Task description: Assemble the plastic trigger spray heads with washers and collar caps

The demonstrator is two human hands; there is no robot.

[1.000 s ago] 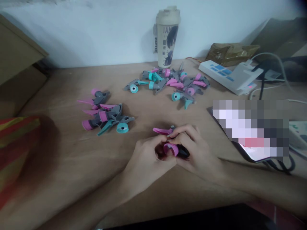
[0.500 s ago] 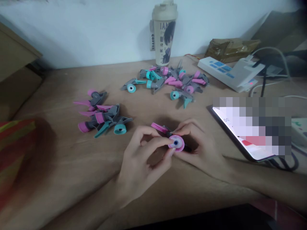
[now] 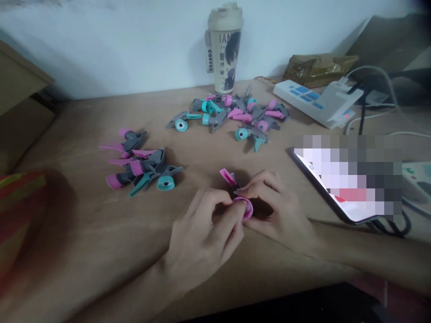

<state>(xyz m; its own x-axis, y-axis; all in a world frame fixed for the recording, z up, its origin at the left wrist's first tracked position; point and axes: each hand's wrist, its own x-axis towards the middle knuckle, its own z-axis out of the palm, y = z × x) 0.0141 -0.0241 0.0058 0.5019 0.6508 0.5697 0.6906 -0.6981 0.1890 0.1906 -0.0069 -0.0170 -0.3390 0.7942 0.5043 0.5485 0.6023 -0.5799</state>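
Observation:
A grey trigger spray head [image 3: 249,211] with a pink collar is held between my two hands, its collar opening facing me and its pink trigger pointing up and left. My right hand [image 3: 281,211] grips it from the right, fingers closed around the body. From the left, my left hand [image 3: 205,229] has its fingers curled at the collar, one fingertip pressed into the opening and covering most of the white inside. A pile of pink and teal spray heads [image 3: 136,168] lies to the left. Farther back, several more spray heads [image 3: 215,117] are heaped together.
Behind the far heap stands a coffee tumbler [image 3: 225,58] against the wall. To the right are a white power strip [image 3: 299,98] with cables, a taped brown package [image 3: 319,69] and a lit phone [image 3: 350,202]. A red-and-yellow striped item [image 3: 22,215] sits at the left edge.
My left fingertip has moved from the collar's rim into its opening. The held spray head has tilted, with its trigger now steeper. The whole view has shifted slightly.

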